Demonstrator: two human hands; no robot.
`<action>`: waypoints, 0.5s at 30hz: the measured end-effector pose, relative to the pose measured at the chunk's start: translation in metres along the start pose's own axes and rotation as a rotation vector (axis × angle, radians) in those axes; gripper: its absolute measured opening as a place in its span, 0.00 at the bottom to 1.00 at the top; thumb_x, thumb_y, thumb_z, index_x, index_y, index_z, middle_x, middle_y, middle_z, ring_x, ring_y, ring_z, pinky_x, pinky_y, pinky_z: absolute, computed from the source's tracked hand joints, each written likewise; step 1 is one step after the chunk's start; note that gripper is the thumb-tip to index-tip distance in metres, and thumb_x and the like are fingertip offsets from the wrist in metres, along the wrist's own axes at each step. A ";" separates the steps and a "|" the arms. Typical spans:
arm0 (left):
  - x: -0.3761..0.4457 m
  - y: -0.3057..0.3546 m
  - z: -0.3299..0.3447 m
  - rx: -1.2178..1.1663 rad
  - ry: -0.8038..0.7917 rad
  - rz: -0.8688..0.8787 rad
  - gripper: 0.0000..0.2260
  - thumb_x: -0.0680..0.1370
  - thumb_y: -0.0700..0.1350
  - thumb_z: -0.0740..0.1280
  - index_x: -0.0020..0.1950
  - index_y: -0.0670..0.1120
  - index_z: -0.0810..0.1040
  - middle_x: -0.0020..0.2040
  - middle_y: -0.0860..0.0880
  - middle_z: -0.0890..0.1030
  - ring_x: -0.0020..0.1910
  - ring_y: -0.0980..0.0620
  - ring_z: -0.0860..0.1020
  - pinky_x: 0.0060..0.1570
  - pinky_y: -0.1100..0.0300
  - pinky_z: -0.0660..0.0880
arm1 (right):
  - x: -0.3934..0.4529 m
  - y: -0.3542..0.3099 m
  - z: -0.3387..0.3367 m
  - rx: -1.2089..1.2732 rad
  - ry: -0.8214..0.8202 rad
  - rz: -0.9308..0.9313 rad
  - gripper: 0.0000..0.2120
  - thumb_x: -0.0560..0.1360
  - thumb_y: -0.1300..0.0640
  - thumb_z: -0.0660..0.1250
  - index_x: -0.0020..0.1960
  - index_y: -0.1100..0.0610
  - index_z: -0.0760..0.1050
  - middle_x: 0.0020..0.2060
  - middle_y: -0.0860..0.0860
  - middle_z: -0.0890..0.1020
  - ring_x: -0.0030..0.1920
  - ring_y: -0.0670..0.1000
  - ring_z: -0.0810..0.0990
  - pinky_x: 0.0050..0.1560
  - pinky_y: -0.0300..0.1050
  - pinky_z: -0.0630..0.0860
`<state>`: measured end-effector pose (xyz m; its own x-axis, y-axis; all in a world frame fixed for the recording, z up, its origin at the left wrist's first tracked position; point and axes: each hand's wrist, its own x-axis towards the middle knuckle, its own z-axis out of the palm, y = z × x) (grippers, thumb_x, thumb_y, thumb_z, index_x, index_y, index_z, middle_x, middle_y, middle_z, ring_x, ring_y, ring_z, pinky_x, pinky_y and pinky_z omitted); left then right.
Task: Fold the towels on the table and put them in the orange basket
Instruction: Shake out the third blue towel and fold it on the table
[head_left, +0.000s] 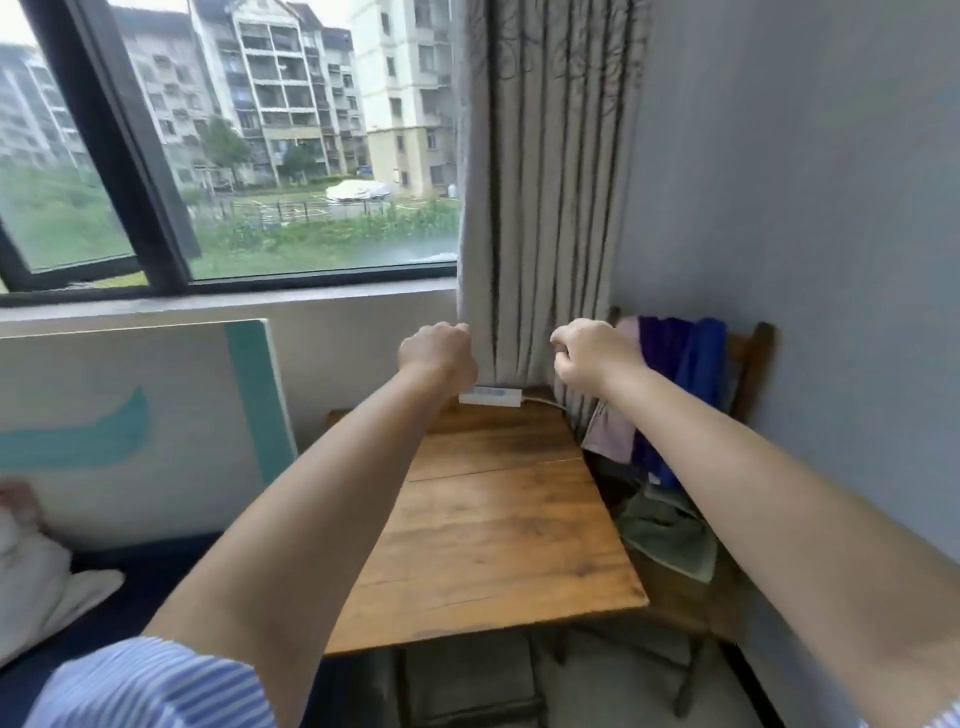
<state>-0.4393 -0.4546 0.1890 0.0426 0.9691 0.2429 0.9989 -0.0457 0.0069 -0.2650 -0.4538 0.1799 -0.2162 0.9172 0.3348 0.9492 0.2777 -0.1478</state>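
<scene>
Over the chair (750, 358) back, towels (680, 364) hang just behind the right hand (589, 358); its fingers curl, grip unclear. Left hand (438, 353) fisted, apart, holding nothing seen. Wood table (493, 519) below, w/ white box (490, 396); curtain (545, 182), window (208, 140) behind.

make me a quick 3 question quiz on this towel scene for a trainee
1. True or false: an orange basket stands on the wooden table.
2. Where do the purple and blue cloths hang? A) on the windowsill B) over the chair back C) on the curtain
3. What white thing lies at the table's far edge?

Key
1. False; no basket is in view.
2. B.
3. A power strip with its cord. Both the left hand and right hand are raised with curled fingers, holding nothing visible.
</scene>
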 end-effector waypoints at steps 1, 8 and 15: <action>0.011 0.014 0.003 -0.011 0.000 0.018 0.14 0.77 0.41 0.58 0.63 0.43 0.70 0.61 0.43 0.74 0.61 0.41 0.72 0.50 0.53 0.71 | 0.004 0.019 -0.001 0.008 0.014 0.016 0.15 0.75 0.61 0.56 0.59 0.60 0.73 0.59 0.59 0.75 0.58 0.60 0.73 0.52 0.47 0.72; 0.102 0.124 0.032 -0.032 -0.042 0.167 0.12 0.76 0.40 0.58 0.58 0.42 0.72 0.59 0.42 0.76 0.59 0.42 0.74 0.44 0.55 0.68 | 0.034 0.157 0.006 0.036 0.046 0.187 0.17 0.76 0.60 0.56 0.63 0.59 0.72 0.61 0.57 0.75 0.59 0.58 0.73 0.51 0.47 0.72; 0.194 0.195 0.072 -0.058 -0.079 0.287 0.11 0.76 0.39 0.58 0.56 0.42 0.75 0.57 0.43 0.77 0.56 0.43 0.75 0.44 0.56 0.70 | 0.088 0.254 0.028 0.022 0.065 0.372 0.17 0.76 0.61 0.56 0.63 0.60 0.72 0.60 0.56 0.76 0.59 0.57 0.74 0.51 0.46 0.72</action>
<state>-0.2348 -0.2577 0.1681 0.3262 0.9305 0.1664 0.9434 -0.3317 0.0052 -0.0490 -0.2944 0.1457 0.1579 0.9365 0.3130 0.9547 -0.0639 -0.2905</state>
